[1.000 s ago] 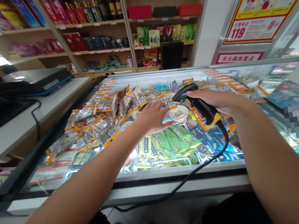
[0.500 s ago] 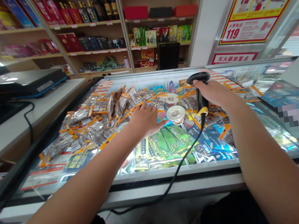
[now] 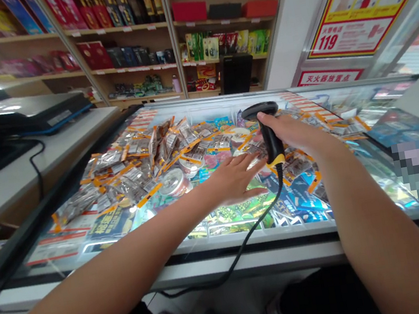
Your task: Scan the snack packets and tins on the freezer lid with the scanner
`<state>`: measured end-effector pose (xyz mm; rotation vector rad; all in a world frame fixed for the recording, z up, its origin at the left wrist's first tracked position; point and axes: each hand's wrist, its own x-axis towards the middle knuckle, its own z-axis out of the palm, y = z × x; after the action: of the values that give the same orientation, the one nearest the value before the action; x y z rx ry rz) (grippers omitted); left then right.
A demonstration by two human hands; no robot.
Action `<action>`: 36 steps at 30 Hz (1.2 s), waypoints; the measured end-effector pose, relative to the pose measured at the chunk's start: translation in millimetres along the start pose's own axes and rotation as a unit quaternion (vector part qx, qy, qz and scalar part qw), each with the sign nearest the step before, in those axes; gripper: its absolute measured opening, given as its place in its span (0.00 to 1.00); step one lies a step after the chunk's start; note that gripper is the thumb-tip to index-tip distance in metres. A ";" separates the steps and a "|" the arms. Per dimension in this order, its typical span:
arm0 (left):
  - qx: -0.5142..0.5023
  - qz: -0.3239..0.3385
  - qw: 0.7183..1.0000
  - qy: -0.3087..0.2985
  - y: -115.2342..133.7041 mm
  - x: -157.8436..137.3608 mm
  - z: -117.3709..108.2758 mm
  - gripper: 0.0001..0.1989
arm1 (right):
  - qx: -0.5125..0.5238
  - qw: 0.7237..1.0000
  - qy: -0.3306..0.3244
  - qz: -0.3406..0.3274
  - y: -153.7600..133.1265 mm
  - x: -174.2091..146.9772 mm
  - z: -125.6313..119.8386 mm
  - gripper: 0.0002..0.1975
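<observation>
My right hand is wrapped around the handle of a black and yellow barcode scanner, held upright above the glass-topped freezer. The scanner's cable curves down over the freezer's front edge. Close to its left, my left hand is stretched out, palm down and fingers spread, over small clear packets with orange edges. Whether it touches one is hidden. A pile of these snack packets covers the left of the glass. Round tubs and a green bag show under the glass.
The freezer's front rim runs across before me. On the left, a counter bears a flat weighing scale. Behind stand shelves with bottles and boxes. More packets lie on the right of the glass.
My left hand has moved right and toward me, uncovering tubs under the glass. My right hand has brought the barcode scanner a little to the left.
</observation>
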<state>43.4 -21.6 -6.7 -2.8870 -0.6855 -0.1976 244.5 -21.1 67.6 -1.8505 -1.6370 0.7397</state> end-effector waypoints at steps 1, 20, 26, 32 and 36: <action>-0.001 -0.006 1.000 -0.005 1.3 0.5 -0.3 0.37 | -0.024 1.000 0.010 0.004 1.5 1.2 -1.4 0.35; 0.049 -0.143 0.984 -0.094 -9.6 -12.5 -14.4 0.52 | 0.086 0.983 -0.141 0.078 0.3 -13.3 -9.7 0.23; 0.050 -0.150 0.982 -0.101 -12.7 -13.0 -14.2 0.54 | 0.116 0.974 -0.165 0.103 -9.1 -22.6 -9.6 0.20; 0.055 -0.150 0.981 -0.106 -13.0 -13.1 -13.5 0.53 | 0.136 0.966 -0.182 0.122 -13.8 -26.8 -10.4 0.19; 0.049 -0.145 0.983 -0.099 -14.0 -13.3 -12.1 0.53 | 0.131 0.967 -0.184 0.118 -13.7 -26.8 -12.0 0.19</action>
<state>24.2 -17.3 4.7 -2.7235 -1.1183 0.0885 241.0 -46.9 86.9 -1.8081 -1.4526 1.4023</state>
